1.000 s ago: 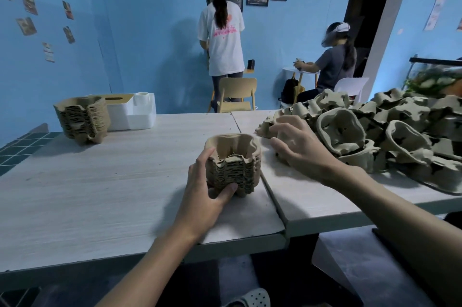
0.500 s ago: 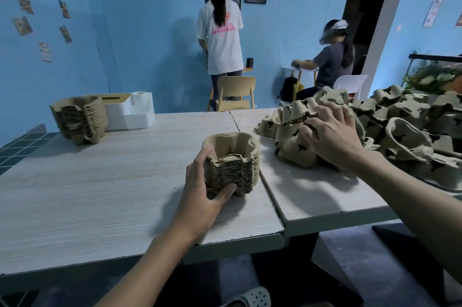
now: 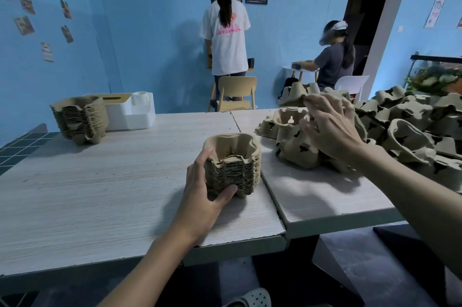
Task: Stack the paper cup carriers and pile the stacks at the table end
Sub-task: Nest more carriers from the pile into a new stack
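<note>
Blue walls hung with framed pictures back a pale wood-grain table [image 3: 100, 194], where my left hand [image 3: 202, 196] steadies the working stack of cup carriers [image 3: 233, 164], thumb across its near face and fingers wrapped on its left side, gripping it upright beside the seam between the two tabletops. To the right of those fingers, well apart from the stack, my right hand [image 3: 330, 131] is closed on a loose carrier [image 3: 297, 149] at the near edge of the jumbled heap of carriers [image 3: 412, 131]. A second ago that hand lay flat on the heap's edge; it has since curled around one piece and tipped it up, so I judge the pick is made and the next carrier is about to travel to the stack under my left fingers. Far beyond my left fingertips, a finished stack [image 3: 80, 119] stands at the table end, touching a white tissue box [image 3: 130, 111]. Behind the table, two people work with their backs to me.
</note>
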`<state>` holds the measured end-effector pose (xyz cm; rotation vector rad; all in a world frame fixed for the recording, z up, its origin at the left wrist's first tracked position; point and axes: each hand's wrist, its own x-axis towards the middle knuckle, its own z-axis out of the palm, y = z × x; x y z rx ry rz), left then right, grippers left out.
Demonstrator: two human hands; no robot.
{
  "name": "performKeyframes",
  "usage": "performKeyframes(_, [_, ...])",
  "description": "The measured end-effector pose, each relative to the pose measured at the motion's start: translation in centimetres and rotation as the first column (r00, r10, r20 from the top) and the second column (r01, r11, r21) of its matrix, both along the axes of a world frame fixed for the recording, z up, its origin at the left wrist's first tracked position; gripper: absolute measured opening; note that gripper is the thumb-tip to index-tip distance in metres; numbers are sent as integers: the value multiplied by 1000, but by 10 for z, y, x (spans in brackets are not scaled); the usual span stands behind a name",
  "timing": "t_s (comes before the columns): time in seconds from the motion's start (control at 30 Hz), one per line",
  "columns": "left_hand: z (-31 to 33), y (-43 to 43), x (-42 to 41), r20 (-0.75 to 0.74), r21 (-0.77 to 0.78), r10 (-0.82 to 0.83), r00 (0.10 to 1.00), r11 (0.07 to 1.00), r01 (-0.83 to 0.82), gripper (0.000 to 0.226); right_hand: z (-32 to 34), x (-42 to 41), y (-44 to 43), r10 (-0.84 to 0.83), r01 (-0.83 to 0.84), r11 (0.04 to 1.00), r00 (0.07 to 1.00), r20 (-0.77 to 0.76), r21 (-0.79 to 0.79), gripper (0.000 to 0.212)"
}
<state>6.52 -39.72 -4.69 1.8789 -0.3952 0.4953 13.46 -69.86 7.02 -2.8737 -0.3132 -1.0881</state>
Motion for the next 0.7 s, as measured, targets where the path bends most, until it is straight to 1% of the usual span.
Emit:
performKeyframes(0.13, [1,0,1,1,2,10,1000,1000,-10,87,13,-8,17,172,-179,983,972,157,31,53])
performKeyframes(0.17, [1,-1,0,-1,-2,11,1000,1000,-11,87,16,-11,23,231,-246,966,959,167,78,53])
performKeyframes(0.23, [1,-1,-1,1,-4,9,1000,1000,-9,87,19,-20,38,359,-387,899,920,159,206,53])
performKeyframes(0.3, [1,-1,-2,6,1,4,1000,1000,-4,87,21,-30,51,431,-461,834,887,164,302,55])
performKeyframes(0.43, [2,0,-1,18,18,-2,1000,1000,1,86,23,-45,71,461,-477,759,875,151,444,61])
performKeyframes(0.53, [2,0,0,38,36,9,999,999,-11,84,26,-53,83,527,-503,657,839,134,562,63])
performKeyframes(0.6, [1,0,0,33,44,7,999,999,-8,83,28,-58,90,579,-478,596,813,67,645,69])
performKeyframes(0.63, [2,0,0,25,43,4,1000,999,-5,81,27,-59,93,595,-452,588,803,20,670,74])
performKeyframes(0.7, [2,0,0,4,38,3,1000,999,-3,82,22,-61,97,615,-410,602,785,-72,685,83])
